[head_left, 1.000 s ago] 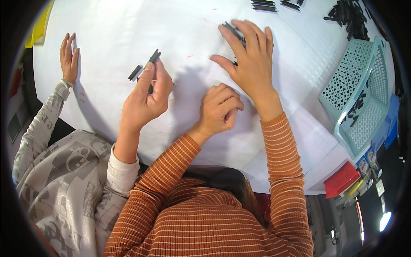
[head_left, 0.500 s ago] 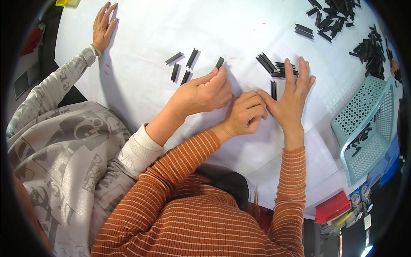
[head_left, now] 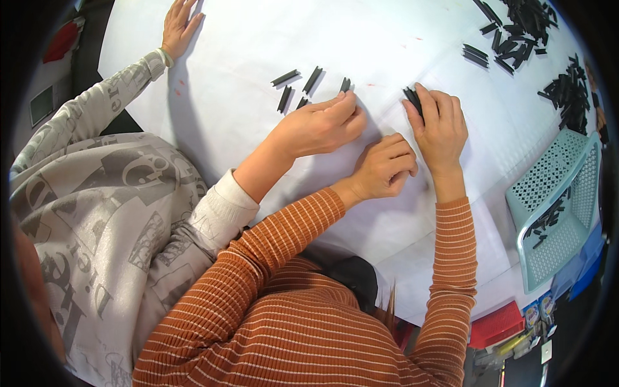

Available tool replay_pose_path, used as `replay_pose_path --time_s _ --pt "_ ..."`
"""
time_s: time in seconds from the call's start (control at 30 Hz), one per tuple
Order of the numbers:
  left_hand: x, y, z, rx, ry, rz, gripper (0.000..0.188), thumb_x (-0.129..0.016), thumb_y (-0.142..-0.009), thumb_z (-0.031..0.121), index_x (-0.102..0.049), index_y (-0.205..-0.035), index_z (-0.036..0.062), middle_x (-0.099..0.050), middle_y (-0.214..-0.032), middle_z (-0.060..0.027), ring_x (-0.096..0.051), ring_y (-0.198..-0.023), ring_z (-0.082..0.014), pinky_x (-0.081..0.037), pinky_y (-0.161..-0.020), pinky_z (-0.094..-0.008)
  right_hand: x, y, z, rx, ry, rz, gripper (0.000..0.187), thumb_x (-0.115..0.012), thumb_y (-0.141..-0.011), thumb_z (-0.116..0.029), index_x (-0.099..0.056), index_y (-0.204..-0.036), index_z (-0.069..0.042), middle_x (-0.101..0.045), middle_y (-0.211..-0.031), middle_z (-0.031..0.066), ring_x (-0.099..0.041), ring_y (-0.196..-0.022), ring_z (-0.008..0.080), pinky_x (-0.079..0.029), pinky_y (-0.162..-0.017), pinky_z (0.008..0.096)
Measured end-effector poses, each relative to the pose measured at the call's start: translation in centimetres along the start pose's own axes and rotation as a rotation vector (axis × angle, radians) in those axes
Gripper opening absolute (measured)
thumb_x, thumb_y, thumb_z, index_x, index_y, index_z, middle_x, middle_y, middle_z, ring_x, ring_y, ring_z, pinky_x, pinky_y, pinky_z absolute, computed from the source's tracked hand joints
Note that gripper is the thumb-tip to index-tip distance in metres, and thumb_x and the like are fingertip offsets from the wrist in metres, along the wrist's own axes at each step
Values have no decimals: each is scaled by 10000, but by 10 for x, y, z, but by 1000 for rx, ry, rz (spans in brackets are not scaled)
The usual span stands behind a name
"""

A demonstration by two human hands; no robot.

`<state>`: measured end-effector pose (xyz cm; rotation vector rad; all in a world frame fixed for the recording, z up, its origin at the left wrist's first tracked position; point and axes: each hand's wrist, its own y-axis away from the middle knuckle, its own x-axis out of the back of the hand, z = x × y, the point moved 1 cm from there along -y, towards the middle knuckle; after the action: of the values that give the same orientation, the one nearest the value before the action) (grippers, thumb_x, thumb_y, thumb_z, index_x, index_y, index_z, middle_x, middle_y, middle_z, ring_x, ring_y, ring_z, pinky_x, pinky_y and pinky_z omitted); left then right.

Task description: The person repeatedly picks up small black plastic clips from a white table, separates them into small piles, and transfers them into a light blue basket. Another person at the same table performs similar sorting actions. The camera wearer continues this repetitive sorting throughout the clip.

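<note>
Head view, looking down on the white table (head_left: 238,39). Your right hand (head_left: 441,126), spread open over a cluster of loose grooved pieces 0.5 seconds ago, has now drawn thumb and fingers together; they are closed on a black strip (head_left: 411,98), possibly more than 1, at the middle of the table, well in from its near edge. The rest of that cluster no longer shows; whether it lies under your palm or inside your grip, you cannot tell. For the work in hand, the change suggests pieces being gathered rather than left scattered. Your left hand (head_left: 385,169) remains curled just beside your right wrist, on the near-edge side, apart from the strip; its inner side is hidden, so its contents cannot be judged. To your left, a co-worker's right hand (head_left: 322,126) pinches a similar strip (head_left: 346,84), as it did before, next to 4 loose strips (head_left: 313,80). Toward the far right corner lies a large heap (head_left: 529,22); a smaller heap (head_left: 569,93) lies along the right edge, near the pale blue basket (head_left: 545,168).
</note>
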<state>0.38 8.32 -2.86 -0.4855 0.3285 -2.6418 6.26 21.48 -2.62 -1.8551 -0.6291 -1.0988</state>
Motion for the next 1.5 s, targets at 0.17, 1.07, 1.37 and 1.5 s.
replay_pose_path --time_s 0.17,1.07,1.37,1.5 --pt "-2 1 -3 -14 16 11 224 -548 -575 -120 -570 -649 90 -573 -743 -22 -514 -678 -210 -411 -543 -306 5 0 11 27 21 -12 315 -759 -788 -222 -666 -1072 -123 -566 -834 -13 -567 -729 159 -500 -568 276" --pt "-5 -38 14 43 -377 17 243 -692 -830 40 -650 -1068 64 -593 -1044 -86 -589 -884 -243 -509 -706 -324 225 54 103 -1043 -598 594 270 -594 -939 -88 -605 -1184 25 -543 -753 1 -386 -541 30 -268 -433 169" --pt "-32 -74 29 1 -436 -69 174 -754 -786 108 -673 -940 99 -622 -952 -48 -588 -903 -235 -510 -723 -342 222 103 131 -964 213 119 424 -625 -938 -325 -603 -1248 -38 -653 -1063 134 -636 -929 236 -488 -833 351" --pt "-87 -108 97 -226 -162 -24 187 -762 -756 104 -670 -918 112 -619 -893 -50 -586 -851 -241 -503 -712 -343 241 110 122 -935 232 374 379 -642 -927 -233 -604 -1252 -41 -618 -1160 160 -610 -1063 267 -467 -930 376"
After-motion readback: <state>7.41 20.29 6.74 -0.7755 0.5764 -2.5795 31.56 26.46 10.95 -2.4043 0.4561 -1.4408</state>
